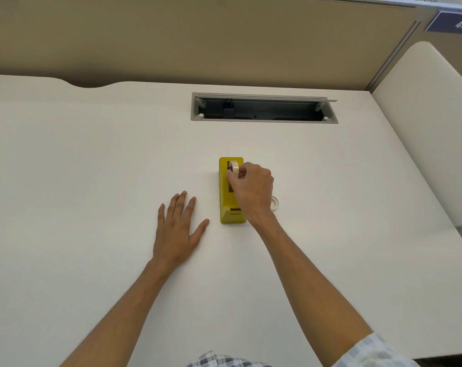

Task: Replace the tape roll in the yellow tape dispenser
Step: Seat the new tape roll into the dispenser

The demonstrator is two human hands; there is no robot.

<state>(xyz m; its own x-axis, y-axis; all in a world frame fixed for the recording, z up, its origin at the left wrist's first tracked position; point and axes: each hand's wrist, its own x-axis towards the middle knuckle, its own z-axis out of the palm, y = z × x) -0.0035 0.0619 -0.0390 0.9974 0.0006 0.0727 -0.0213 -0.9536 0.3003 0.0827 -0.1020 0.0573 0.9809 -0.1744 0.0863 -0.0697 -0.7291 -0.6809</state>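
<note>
Between the curled fingers and thumb of the right hand: 1 cream tape roll, pinched upright at the far end of the yellow tape dispenser, in or just over its open slot; seated or lifted, cannot tell. Lengthwise on the white desk, cutter end nearest the wrist. Just behind the right hand's knuckles, flat on the desk and mostly hidden by the hand: a second cream tape roll. Beside the dispenser, apart from it: left hand, palm down, 4 fingers straight and slightly spread, thumb angled toward the dispenser, holding nothing. Well beyond the fingertips: open cable tray set into the desk, beige partition behind, sign reading 475 at upper right. Checked sleeve at the right forearm.
</note>
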